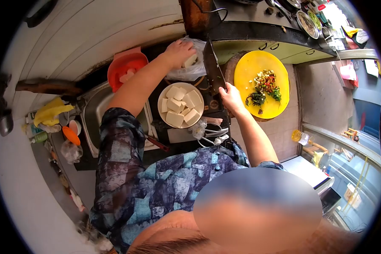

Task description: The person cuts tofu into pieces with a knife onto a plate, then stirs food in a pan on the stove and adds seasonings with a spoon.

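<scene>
My left hand [180,53] reaches over a clear plastic bag [197,75], its fingers curled on a white tofu block [190,61] at the bag's mouth. In my right hand [233,99] is the handle of a cleaver [213,63]; its broad dark blade stands beside the bag, with small bits stuck to it. Below the bag sits a round white bowl [160,101] filled with several pieces of cut tofu [175,104]. To the right, a yellow cutting board [252,63] carries chopped green herbs [257,98] and chopped red and white bits [266,80].
A red plastic basket [114,70] stands left of my forearm, above a metal sink [93,114]. A red-handled tool [156,144] lies at the counter edge. White cables [216,139] lie near my shirt. Stove-side pans and dishes [307,23] stand at upper right.
</scene>
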Available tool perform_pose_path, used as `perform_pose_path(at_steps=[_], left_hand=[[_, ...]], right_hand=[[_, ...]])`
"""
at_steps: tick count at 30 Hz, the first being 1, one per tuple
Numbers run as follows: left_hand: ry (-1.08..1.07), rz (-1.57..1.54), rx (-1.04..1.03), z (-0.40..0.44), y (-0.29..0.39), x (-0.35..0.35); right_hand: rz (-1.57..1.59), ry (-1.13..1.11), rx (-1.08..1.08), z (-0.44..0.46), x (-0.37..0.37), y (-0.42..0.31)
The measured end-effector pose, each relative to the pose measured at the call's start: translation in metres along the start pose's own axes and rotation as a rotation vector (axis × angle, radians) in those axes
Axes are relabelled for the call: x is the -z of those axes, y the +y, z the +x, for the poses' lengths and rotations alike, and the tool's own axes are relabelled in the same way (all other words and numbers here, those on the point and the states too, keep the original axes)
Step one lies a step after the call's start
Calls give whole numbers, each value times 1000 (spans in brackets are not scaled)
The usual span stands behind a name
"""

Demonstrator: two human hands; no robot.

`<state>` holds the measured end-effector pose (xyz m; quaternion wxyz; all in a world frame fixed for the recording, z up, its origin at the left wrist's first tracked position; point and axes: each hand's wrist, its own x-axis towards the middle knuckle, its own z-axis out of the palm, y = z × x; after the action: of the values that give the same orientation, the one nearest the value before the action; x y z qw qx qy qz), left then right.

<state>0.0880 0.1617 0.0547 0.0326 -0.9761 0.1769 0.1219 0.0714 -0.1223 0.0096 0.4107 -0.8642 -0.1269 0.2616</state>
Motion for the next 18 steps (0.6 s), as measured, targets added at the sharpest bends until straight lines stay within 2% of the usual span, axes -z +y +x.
perform_pose_path(at_steps=[3,6,9,12,15,18], left_hand=[[37,89,-65,2,4,-7],[74,45,-96,-7,7,3],[219,36,-180,-17,-6,-13],[535,205,-299,-29,-12,-45],[582,245,-276,-42,-15,-65],[589,118,-241,-47,-8,-62]], right_hand=[[21,-19,-38,-1,2,-2],[90,-79,-170,-11,13,-25],[37,-3,-47,-2,2,-4],[69,-34,-93,-5,3,-6],[40,-23,-56,-2,0,1],[14,-12,-33,-3,-2,1]])
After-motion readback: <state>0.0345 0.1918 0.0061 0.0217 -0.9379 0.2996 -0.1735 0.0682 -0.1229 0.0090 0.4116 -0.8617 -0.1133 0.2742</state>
